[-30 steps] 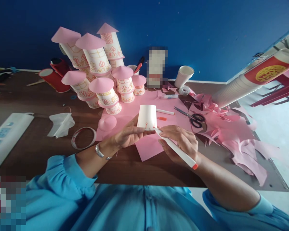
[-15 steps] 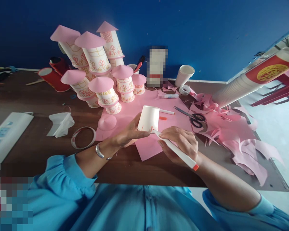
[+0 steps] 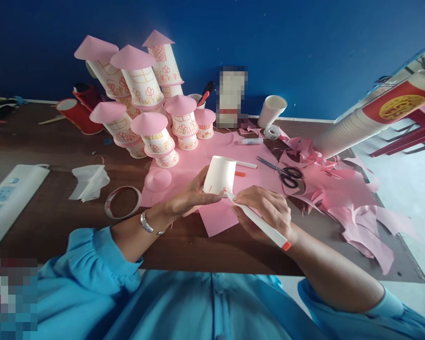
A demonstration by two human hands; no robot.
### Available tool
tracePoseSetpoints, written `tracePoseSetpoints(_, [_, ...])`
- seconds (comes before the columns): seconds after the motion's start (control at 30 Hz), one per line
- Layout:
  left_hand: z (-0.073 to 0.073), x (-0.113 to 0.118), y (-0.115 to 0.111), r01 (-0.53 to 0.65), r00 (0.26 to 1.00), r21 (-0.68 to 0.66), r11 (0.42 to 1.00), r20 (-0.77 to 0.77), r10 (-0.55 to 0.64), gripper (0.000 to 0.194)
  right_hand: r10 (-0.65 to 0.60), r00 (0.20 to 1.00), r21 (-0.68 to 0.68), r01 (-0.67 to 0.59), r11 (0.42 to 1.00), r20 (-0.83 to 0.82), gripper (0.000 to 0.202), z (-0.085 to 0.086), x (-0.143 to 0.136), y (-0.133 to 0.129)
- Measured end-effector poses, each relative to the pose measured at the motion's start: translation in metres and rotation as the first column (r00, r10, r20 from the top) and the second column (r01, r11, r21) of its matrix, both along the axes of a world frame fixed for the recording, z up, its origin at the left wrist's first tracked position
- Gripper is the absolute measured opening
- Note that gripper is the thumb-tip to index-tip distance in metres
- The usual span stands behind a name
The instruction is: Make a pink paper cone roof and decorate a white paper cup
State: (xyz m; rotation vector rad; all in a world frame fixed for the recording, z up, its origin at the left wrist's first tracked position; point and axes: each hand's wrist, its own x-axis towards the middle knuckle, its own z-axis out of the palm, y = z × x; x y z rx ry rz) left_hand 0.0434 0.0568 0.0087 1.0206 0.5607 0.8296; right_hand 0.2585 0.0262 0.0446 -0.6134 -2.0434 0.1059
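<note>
I have the left hand (image 3: 188,197) in a grip on a white cup (image 3: 219,173), over pink paper (image 3: 214,145); the right hand (image 3: 269,206) clamped on a marker (image 3: 259,221), tip at the cup's lower edge.

I count seven pink-roofed cup towers (image 3: 147,87), one loose pink cone (image 3: 158,180) — two tape rolls (image 3: 108,208), one pair of scissors (image 3: 278,169) — two white markers (image 3: 260,222), one orange cap (image 3: 240,174).

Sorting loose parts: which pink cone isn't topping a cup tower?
The pink cone lying low on the pink sheet, nearest the left hand. The other cones all top decorated cups.
</note>
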Motion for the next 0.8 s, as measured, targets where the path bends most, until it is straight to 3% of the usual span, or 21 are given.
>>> tracePoseSetpoints(0.8, [-0.0031,-0.0005,0.0017,0.001,1.0,0.016,1.0,-0.003,0.0,0.066,-0.026,1.0,0.024,0.026,0.999,0.008,0.02,0.0016,0.0002,0.0013])
